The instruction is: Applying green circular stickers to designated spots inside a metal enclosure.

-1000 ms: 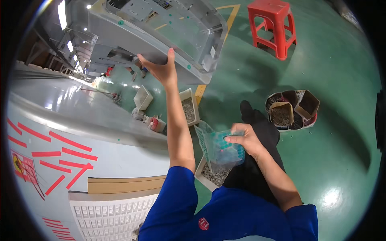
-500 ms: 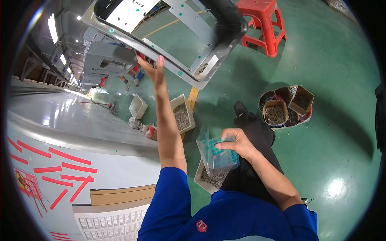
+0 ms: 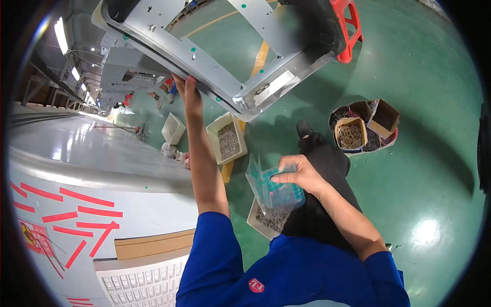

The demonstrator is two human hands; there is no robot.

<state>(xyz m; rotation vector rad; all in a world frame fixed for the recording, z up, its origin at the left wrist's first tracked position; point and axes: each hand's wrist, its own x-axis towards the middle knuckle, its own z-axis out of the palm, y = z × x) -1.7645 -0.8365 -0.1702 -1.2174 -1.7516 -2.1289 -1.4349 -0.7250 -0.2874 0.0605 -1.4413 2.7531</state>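
Note:
Across the top of the view hangs a large metal frame (image 3: 204,60) with a dark outer rim, screw studs and several small green dots on it. My left hand (image 3: 189,96) grips its lower left edge, thumb over the rim; the fingers behind are partly hidden. Lower down, my right hand (image 3: 302,175) pinches a sheet of round green stickers (image 3: 289,194) between thumb and fingers. Clear film (image 3: 257,181) stands up bent at the sheet's left side. The sheet is over my right thigh and a white bin (image 3: 253,221) of small metal parts.
Another parts-filled white bin (image 3: 211,135) and a smaller white bin (image 3: 173,129) stand on the green floor. Cardboard boxes (image 3: 384,123) of hardware cluster at right. A red stool (image 3: 350,33) is behind the frame. Leftward runs a shiny grey surface (image 3: 92,138). Another person's legs (image 3: 169,91) show farther off.
The frame has swung and shifted, its lower corner now lower and more to the left. My left hand has moved slightly left with it. My right hand still holds the sticker sheet, slightly higher.

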